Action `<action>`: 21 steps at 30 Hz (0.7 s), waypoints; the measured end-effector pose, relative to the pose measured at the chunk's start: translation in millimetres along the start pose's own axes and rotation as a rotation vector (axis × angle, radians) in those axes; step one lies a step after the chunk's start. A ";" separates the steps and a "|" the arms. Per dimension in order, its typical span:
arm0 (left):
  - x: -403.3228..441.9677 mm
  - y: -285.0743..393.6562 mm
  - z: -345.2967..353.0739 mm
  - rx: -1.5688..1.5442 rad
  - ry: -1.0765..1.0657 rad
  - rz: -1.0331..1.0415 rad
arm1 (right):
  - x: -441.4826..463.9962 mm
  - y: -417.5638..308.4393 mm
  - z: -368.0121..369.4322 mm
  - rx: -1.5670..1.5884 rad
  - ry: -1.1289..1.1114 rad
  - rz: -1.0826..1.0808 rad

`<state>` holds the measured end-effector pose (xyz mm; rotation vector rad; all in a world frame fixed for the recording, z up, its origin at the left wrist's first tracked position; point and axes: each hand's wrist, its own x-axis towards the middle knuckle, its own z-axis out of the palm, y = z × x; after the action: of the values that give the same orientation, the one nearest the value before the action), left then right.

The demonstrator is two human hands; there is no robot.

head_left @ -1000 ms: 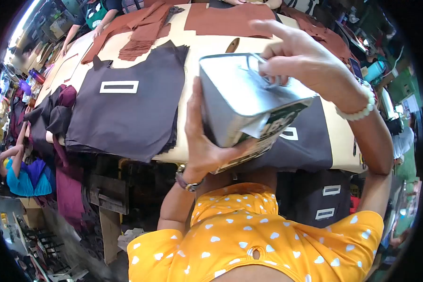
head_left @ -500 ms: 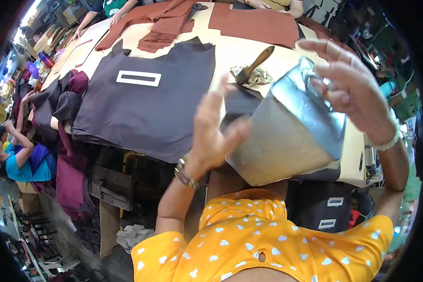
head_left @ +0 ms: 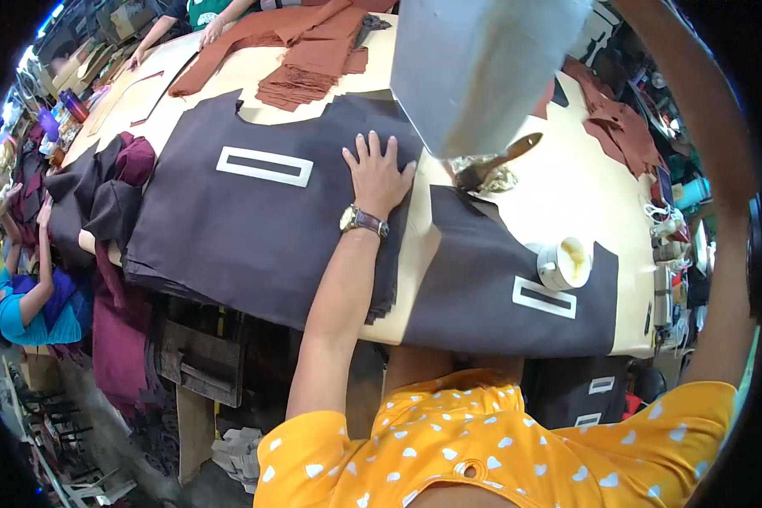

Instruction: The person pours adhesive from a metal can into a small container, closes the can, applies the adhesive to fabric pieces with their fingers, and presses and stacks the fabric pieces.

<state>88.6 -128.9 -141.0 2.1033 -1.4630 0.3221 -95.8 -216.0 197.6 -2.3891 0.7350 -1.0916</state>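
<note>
My left hand [head_left: 376,179] lies flat, fingers spread, on the right part of a dark fabric stack [head_left: 271,216]. A white rectangular frame [head_left: 265,167] rests on that stack. The large metal can [head_left: 483,72] is raised at the top of the view, and my right arm reaches up beside it; my right hand is out of the frame. On the second dark fabric piece [head_left: 474,279] are a white cup [head_left: 564,264] with pale yellow contents and another white frame [head_left: 544,297]. Behind it, a wooden-handled brush [head_left: 501,162] lies on a crumpled wrapper.
Rust-brown fabric [head_left: 313,72] is piled at the back of the table, with more [head_left: 615,127] at the back right. A person's hands [head_left: 212,32] are at the far left edge. Another person in blue [head_left: 38,309] is at the left beside dark and maroon cloth [head_left: 120,296].
The can has moved up and away, together with my right arm. My left hand has left the can and come down on the fabric. The cup has come into view.
</note>
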 end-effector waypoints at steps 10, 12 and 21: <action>6.0 3.2 -20.5 0.008 -0.164 0.020 | 184.7 69.0 177.4 -0.028 0.403 -0.173; 7.9 3.4 -20.1 0.008 -0.158 0.018 | 200.9 92.3 212.8 -0.041 0.443 -0.173; 8.6 3.6 -20.9 0.030 -0.134 0.009 | 186.5 69.4 254.3 -0.178 0.080 0.122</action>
<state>91.0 -124.8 -118.6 2.1794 -1.5524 0.2106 185.6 -347.1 109.0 -2.4198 1.0309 -1.1191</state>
